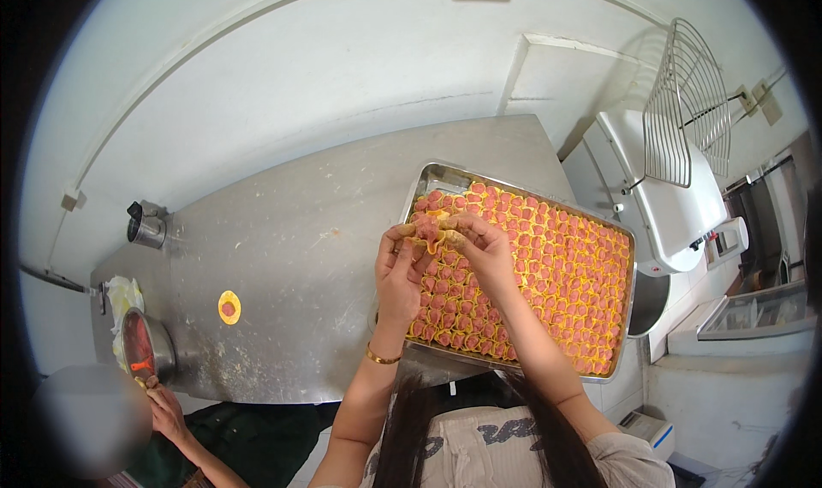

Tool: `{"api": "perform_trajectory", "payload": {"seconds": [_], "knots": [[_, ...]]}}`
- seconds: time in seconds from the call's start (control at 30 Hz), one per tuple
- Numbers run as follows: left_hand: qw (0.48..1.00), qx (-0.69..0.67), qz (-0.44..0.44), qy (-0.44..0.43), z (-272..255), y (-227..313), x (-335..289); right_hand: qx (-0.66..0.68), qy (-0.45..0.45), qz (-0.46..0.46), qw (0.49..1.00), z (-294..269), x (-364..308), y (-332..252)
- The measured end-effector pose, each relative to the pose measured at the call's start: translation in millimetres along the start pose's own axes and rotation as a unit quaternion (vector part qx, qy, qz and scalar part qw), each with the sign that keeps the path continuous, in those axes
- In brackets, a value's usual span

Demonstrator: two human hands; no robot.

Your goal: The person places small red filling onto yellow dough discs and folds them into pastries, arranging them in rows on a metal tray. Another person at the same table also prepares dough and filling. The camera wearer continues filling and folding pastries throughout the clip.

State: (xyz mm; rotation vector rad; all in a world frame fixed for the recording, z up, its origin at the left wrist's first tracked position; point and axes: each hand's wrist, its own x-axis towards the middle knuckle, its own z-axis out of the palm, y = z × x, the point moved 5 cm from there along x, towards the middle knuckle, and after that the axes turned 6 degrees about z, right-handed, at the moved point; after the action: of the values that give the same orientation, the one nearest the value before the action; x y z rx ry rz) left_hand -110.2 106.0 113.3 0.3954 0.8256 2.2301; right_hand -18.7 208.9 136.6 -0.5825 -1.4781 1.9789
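Here over the left part of the tray, both hands are working on one open-topped dumpling, and that is where the attention is going! The left hand is pinching its yellow wrapper from one side, thumb against fingers; the right hand is pinching the opposite edge with its fingertips. That two-sided grip is probably keeping the soft wrapper gathered around the pink filling, while holding it above the tray is likely keeping the carry short.

Below, finished-looking dumplings are sitting in the tray, crowding shoulder to shoulder, filling upward; the tight packing is presumably saving space and helping each one stay upright. The tray's far left corner is showing bare metal, so room is remaining there.

Well left of the tray, a flat wrapper with filling is lying alone on the steel table, apparently within easy reach. Farther left of the tray, a metal bowl is holding pink filling, and a co-worker's hand is hovering near its rim, what it is gripping being too small to tell.
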Motion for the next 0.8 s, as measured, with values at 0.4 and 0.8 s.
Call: {"api": "perform_trajectory", "payload": {"seconds": [0.4,0.8], "knots": [[0.995,0.095,-0.02,-0.011,0.0,-0.1,2.6,0.003,-0.009,-0.036,0.999,-9.2,-3.6,10.7],[1.0,0.027,-0.01,-0.002,-11.4,-1.3,-2.2,0.11,0.022,0.045,0.993,-16.8,-8.5,25.3]]}}
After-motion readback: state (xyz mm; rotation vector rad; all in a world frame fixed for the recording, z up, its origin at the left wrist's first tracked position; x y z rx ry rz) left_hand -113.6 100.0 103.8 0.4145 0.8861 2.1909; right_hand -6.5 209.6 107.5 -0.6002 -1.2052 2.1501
